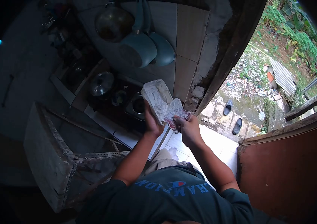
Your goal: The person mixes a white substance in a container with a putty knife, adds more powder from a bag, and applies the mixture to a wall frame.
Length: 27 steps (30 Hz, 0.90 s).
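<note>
A whitish rectangular tray [155, 98], tilted and smeared inside, is gripped along its lower left side by my left hand [153, 122]. Against its lower right end, my right hand [189, 127] pinches a crumpled clear plastic piece with red and white markings [176, 115]. The fingers of my right hand are closed on this plastic, and part of it lies over the tray's edge. Both hands are close together in front of the stove [123, 98], above the white tiled floor [180, 145].
A lidded metal pot [101, 83] sits on the stove. Pans [139, 48] hang on the wall above. A worn wooden frame [69, 156] stands at the left. At the right, an open doorway shows dark sandals [237, 126] outside, beside a brown door panel [285, 168].
</note>
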Each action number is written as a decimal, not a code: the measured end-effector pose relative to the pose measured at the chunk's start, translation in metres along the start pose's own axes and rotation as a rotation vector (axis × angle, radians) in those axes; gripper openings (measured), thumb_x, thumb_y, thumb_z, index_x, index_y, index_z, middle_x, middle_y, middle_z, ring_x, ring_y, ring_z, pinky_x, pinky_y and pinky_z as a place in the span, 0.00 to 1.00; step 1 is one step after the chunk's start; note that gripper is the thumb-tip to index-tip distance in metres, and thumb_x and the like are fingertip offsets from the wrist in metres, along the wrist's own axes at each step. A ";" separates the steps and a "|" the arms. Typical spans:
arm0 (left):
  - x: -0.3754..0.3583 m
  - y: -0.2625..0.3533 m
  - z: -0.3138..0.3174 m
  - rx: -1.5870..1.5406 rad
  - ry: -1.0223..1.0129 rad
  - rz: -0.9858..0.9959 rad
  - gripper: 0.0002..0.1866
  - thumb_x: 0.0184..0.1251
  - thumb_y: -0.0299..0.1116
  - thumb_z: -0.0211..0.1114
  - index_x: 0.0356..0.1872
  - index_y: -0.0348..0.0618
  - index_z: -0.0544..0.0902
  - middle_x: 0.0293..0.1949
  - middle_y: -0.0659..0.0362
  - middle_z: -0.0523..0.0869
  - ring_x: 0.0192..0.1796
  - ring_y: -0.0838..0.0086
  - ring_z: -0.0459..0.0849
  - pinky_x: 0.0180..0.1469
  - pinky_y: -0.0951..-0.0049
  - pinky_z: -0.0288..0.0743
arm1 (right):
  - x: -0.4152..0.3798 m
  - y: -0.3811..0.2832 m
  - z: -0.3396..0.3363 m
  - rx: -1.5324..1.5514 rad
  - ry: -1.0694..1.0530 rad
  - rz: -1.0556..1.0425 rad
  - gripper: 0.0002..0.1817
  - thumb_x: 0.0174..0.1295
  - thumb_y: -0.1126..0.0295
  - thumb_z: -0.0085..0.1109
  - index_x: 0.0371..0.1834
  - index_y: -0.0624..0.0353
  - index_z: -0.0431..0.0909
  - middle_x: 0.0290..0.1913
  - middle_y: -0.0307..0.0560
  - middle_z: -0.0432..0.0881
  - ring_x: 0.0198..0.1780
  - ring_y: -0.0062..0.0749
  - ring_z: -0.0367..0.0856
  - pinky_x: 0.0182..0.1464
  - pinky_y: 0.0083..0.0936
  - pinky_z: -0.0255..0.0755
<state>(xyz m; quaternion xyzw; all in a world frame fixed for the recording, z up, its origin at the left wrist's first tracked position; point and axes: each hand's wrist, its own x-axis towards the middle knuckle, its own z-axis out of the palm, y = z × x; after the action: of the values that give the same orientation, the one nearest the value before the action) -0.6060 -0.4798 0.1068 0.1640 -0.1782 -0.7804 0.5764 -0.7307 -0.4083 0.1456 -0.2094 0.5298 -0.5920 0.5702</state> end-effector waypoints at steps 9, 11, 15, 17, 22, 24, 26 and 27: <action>-0.021 -0.001 0.006 -0.083 -0.173 -0.282 0.35 0.79 0.64 0.43 0.73 0.49 0.68 0.68 0.55 0.76 0.68 0.59 0.76 0.72 0.54 0.68 | -0.005 -0.035 -0.002 -0.654 0.062 -0.427 0.10 0.64 0.71 0.63 0.38 0.70 0.83 0.23 0.55 0.83 0.24 0.39 0.83 0.33 0.36 0.75; -0.019 0.001 0.002 -0.083 -0.216 -0.297 0.35 0.78 0.64 0.43 0.72 0.49 0.69 0.67 0.55 0.76 0.68 0.60 0.76 0.72 0.54 0.68 | -0.007 -0.044 -0.008 -0.823 0.005 -0.698 0.10 0.60 0.73 0.62 0.43 0.65 0.84 0.26 0.57 0.84 0.24 0.48 0.83 0.34 0.41 0.75; -0.017 0.011 -0.007 -0.153 -0.231 -0.361 0.36 0.78 0.65 0.40 0.71 0.47 0.71 0.67 0.54 0.76 0.69 0.61 0.75 0.71 0.55 0.68 | -0.014 -0.056 -0.011 -1.238 -0.023 -1.076 0.14 0.57 0.75 0.63 0.47 0.54 0.88 0.33 0.45 0.87 0.38 0.39 0.83 0.38 0.37 0.78; -0.018 0.014 -0.011 0.516 -0.462 -0.053 0.40 0.78 0.68 0.36 0.74 0.47 0.66 0.68 0.49 0.74 0.71 0.54 0.73 0.72 0.46 0.66 | -0.014 -0.058 -0.016 -1.364 -0.141 -1.038 0.15 0.56 0.74 0.64 0.48 0.51 0.89 0.35 0.40 0.86 0.41 0.36 0.80 0.40 0.33 0.79; -0.026 0.022 0.005 -0.229 -0.273 -0.400 0.40 0.77 0.68 0.39 0.75 0.47 0.64 0.69 0.49 0.72 0.71 0.53 0.73 0.73 0.44 0.64 | -0.014 -0.075 -0.016 -1.343 -0.173 -1.082 0.14 0.56 0.73 0.65 0.46 0.50 0.89 0.36 0.38 0.86 0.41 0.36 0.81 0.41 0.34 0.80; -0.038 0.028 0.016 0.857 -0.470 0.177 0.40 0.77 0.68 0.41 0.75 0.47 0.65 0.69 0.51 0.73 0.70 0.55 0.74 0.72 0.45 0.66 | -0.012 -0.077 -0.011 -1.266 -0.139 -1.116 0.15 0.54 0.74 0.66 0.46 0.51 0.89 0.36 0.39 0.86 0.41 0.36 0.81 0.41 0.33 0.80; -0.027 0.026 0.010 0.283 -0.364 -0.157 0.39 0.77 0.67 0.41 0.74 0.47 0.66 0.68 0.52 0.75 0.69 0.56 0.75 0.72 0.47 0.68 | -0.004 -0.075 -0.006 -1.262 -0.099 -1.122 0.15 0.54 0.74 0.66 0.46 0.51 0.89 0.36 0.39 0.86 0.41 0.37 0.81 0.41 0.33 0.80; -0.023 0.025 0.008 -0.299 -0.234 -0.475 0.38 0.77 0.67 0.42 0.73 0.47 0.67 0.67 0.53 0.76 0.68 0.57 0.77 0.71 0.48 0.69 | 0.001 -0.074 -0.003 -1.259 -0.057 -1.124 0.16 0.53 0.74 0.66 0.46 0.52 0.89 0.36 0.39 0.86 0.41 0.37 0.81 0.41 0.33 0.80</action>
<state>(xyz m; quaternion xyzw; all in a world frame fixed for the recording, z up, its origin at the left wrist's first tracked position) -0.5824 -0.4637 0.1271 0.0232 -0.0831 -0.9246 0.3710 -0.7667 -0.4234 0.2080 -0.7354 0.5633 -0.3763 -0.0190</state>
